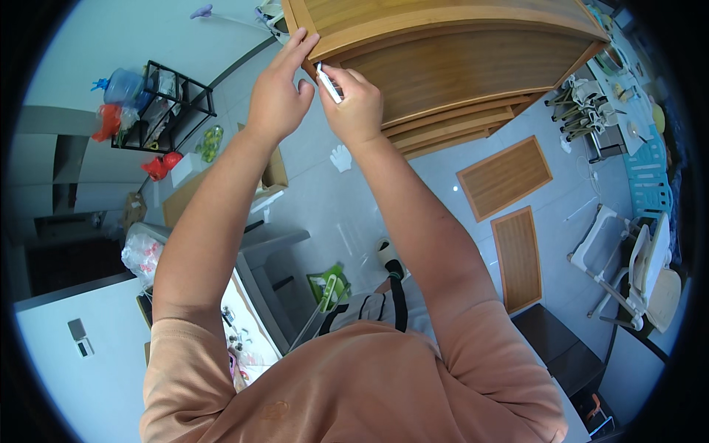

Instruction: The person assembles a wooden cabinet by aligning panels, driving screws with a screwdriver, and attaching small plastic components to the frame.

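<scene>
A large wooden cabinet [450, 70] with a brown panel and lighter frame fills the top of the head view. My left hand [279, 96] reaches to its left corner, fingers stretched out and resting along the frame edge, with nothing held. Just right of it, my right hand [356, 107] grips a slim white pen-like tool [330, 86]. The tool's dark bluish tip is at the cabinet's corner edge, close to my left fingertips. Whether the tip touches the wood I cannot tell, nor exactly what kind of tool it is.
Two framed wooden panels [504, 177] [517, 258] lie on the tiled floor to the right. A white glove [341, 158] lies below the cabinet. A black rack [181, 96] and cardboard box [277, 171] stand left. A green dustpan [327, 284] is near my feet; a white folding chair [631, 269] stands far right.
</scene>
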The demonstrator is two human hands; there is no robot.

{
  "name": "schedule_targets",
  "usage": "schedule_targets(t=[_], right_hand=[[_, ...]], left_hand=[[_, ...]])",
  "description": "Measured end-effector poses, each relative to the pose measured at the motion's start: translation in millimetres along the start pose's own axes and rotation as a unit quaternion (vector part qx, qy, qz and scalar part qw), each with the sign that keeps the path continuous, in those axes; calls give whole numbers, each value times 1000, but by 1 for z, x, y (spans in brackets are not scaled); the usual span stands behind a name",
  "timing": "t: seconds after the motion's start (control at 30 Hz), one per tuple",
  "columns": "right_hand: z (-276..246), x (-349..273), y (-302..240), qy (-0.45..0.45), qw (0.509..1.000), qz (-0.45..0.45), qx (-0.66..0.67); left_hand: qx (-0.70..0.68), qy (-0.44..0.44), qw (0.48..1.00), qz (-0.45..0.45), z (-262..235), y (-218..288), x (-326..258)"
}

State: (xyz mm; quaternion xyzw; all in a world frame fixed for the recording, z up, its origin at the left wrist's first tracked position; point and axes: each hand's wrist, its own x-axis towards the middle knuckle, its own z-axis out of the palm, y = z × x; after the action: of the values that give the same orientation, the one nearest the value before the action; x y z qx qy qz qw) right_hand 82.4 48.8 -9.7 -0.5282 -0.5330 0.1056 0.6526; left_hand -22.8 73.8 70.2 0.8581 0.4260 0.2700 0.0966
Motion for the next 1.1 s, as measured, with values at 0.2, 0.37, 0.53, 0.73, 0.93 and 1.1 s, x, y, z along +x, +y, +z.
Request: schedule_targets(t=[0.2, 0.37, 0.53, 0.73, 0.93, 1.1], right_hand=[[0, 4, 6, -16, 994, 31, 104], [5, 0, -3, -10, 999, -41, -32], [-17, 0, -10, -65, 988, 101, 95], [-87, 10, -19, -349, 877, 274, 185], [-125, 30, -32, -362, 863, 285, 205], [-121, -1, -38, -289, 775, 426, 366]], left_hand=[[3, 11, 1000, 15, 2, -2, 0], [-11, 17, 1000, -3, 3, -1, -1], [-1, -12, 1000, 6, -6, -5, -2], [102, 57, 988, 103, -8, 19, -13], [-261, -86, 948, -157, 1, 54, -59], [-433, -4, 856, -282, 21, 60, -82]])
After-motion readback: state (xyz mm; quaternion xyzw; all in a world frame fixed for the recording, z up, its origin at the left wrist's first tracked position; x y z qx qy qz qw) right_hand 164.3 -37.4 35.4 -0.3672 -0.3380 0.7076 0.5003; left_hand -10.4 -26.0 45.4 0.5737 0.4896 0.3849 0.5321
